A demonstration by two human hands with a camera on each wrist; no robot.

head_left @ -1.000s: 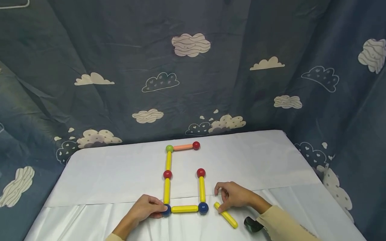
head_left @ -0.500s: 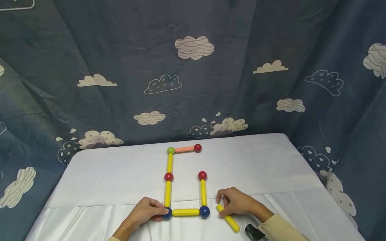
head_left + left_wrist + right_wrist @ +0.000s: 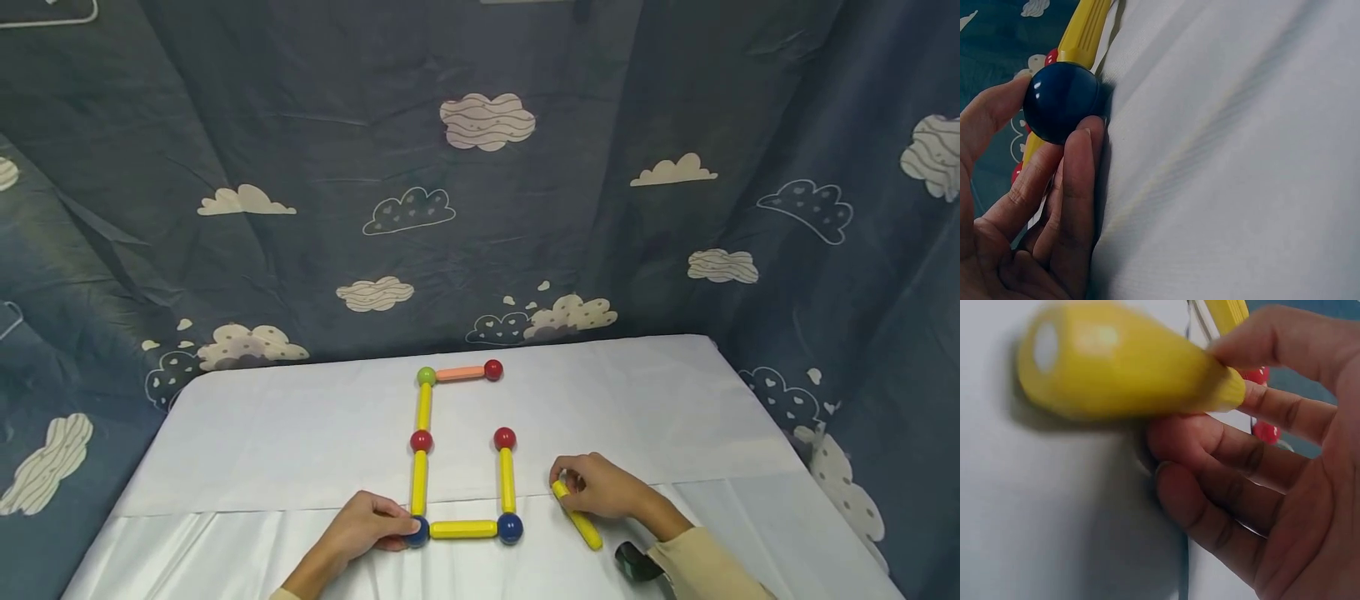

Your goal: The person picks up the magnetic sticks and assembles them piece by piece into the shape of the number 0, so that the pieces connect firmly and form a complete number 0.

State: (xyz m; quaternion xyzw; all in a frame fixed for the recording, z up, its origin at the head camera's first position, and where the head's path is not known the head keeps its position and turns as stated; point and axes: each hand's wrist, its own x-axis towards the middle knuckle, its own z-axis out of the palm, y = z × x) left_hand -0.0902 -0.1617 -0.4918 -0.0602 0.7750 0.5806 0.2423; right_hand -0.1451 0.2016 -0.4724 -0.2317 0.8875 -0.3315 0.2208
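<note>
My left hand (image 3: 367, 523) pinches the blue ball (image 3: 1060, 103) at the near left corner of a stick-and-ball figure lying on the table. From that ball, one yellow stick (image 3: 463, 529) runs right to a second blue ball (image 3: 510, 528), and another yellow stick (image 3: 419, 483) leads away to a red ball (image 3: 422, 441). Beyond it come a green ball (image 3: 427, 377), a salmon stick (image 3: 460, 373) and a far red ball (image 3: 493, 370). A third red ball (image 3: 505, 438) tops the right side. Apart from the figure, my right hand (image 3: 606, 487) holds a loose yellow stick (image 3: 1104, 362) by its far end.
White cloth (image 3: 300, 442) covers the table, with a fold line across it. A dark rounded object (image 3: 637, 563) sits by the right sleeve (image 3: 701, 567). A blue curtain (image 3: 300, 142) with cloud prints hangs behind and at both sides.
My right hand has closed its fingers round the loose yellow stick and moved it slightly right and away from me. The left hand stays on the blue ball. The head view has shifted a little.
</note>
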